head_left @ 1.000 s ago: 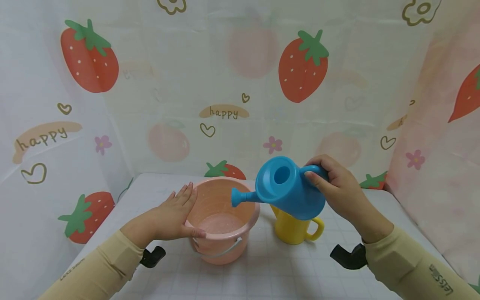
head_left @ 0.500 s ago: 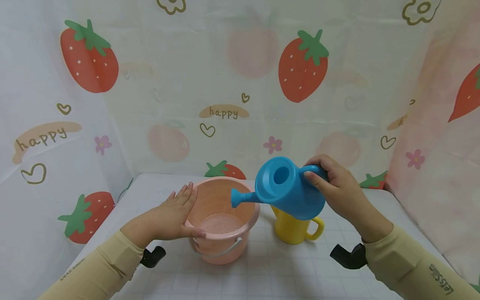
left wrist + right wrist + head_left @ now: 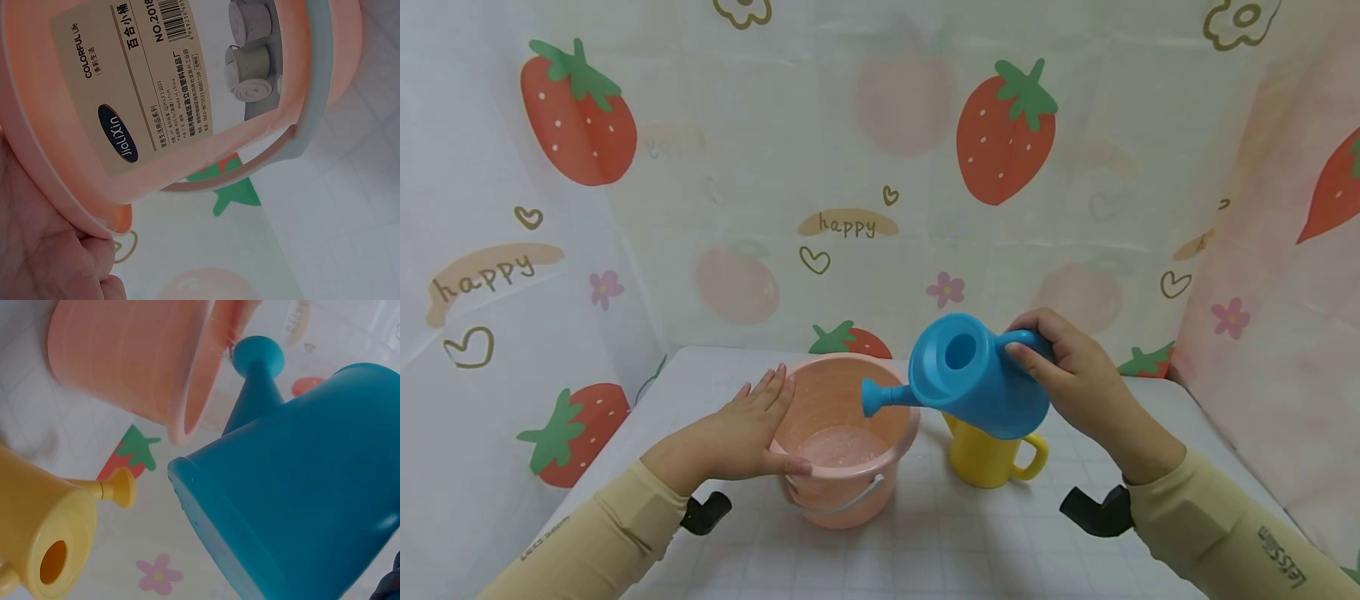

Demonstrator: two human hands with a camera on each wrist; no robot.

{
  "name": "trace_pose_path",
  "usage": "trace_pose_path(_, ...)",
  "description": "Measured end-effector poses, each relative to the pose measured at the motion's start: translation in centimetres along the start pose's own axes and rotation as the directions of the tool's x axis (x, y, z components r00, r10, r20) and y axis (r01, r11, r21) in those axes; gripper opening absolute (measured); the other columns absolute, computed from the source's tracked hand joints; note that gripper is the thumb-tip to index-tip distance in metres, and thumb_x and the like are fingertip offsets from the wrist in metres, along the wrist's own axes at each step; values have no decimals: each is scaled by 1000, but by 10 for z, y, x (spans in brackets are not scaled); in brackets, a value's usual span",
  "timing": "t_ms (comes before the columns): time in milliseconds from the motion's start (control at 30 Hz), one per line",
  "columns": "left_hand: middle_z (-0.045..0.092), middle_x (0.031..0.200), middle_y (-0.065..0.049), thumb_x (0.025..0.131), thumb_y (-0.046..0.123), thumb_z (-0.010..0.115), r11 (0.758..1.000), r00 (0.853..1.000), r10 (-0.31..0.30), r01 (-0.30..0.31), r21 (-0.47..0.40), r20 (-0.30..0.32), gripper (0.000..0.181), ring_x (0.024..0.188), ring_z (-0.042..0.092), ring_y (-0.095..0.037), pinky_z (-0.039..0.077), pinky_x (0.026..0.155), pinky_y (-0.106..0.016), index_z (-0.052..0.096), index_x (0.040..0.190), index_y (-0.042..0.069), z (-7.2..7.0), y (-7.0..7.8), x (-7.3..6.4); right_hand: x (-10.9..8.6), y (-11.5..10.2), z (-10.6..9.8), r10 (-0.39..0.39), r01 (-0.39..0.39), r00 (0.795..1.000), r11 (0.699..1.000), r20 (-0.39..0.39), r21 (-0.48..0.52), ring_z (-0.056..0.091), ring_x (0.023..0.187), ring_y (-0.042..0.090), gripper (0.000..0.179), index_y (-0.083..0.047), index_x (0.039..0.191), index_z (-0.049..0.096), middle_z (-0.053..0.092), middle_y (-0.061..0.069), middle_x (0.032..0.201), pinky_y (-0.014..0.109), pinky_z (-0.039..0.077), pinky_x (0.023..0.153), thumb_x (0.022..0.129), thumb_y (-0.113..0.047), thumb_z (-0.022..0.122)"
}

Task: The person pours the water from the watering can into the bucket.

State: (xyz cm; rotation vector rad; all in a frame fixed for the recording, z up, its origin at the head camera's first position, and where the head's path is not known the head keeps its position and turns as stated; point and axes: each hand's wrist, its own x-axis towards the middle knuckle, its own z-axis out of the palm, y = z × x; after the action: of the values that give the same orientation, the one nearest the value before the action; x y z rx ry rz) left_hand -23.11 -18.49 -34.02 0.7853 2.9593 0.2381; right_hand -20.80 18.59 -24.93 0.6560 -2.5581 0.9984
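Observation:
My right hand (image 3: pixel 1067 367) grips the handle of a blue watering can (image 3: pixel 992 400), holding it in the air tilted to the left. Its spout reaches over the opening of a pink bucket (image 3: pixel 850 500) that stands upright. In the right wrist view, thin streaks of water (image 3: pixel 226 351) appear at the spout head. Bubbles and ripples (image 3: pixel 842 446) show on the bucket's bottom. My left hand (image 3: pixel 730 433) rests on the bucket's left rim, fingers straight and thumb lying along the near rim. In the left wrist view, the bucket's label (image 3: pixel 137 81) faces the camera.
A yellow watering can (image 3: pixel 985 458) stands on the white table (image 3: pixel 940 550), right of the bucket and partly hidden behind the blue one. The bucket's pale handle (image 3: pixel 850 497) hangs down its front. A strawberry-print curtain (image 3: pixel 760 150) encloses the table's back and sides.
Bubbles and ripples in the bucket's bottom are more visible than before. The blue watering can has shifted very slightly left; the left hand and bucket keep their places.

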Motion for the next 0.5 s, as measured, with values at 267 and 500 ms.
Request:
trace_pose_path(267,3,150,-24,68,82,43,1000,1000,1,-1,7,1,121,138,2,-37,9,108,-54,11,143,-7,1,-1,0,0,0,1,-10,10,1000,1000,-6,-1,53,101,33,26,-9,110,51,55,10,107,60,41,86,95,-30,49)
trace_pose_path(500,3,150,-24,67,82,43,1000,1000,-2,2,6,7,121,138,2,-37,9,108,-54,11,143,-7,1,-1,0,0,1,0,-11,11,1000,1000,-7,-7,53,101,32,26,-10,110,51,55,9,107,60,42,85,95,-31,49)
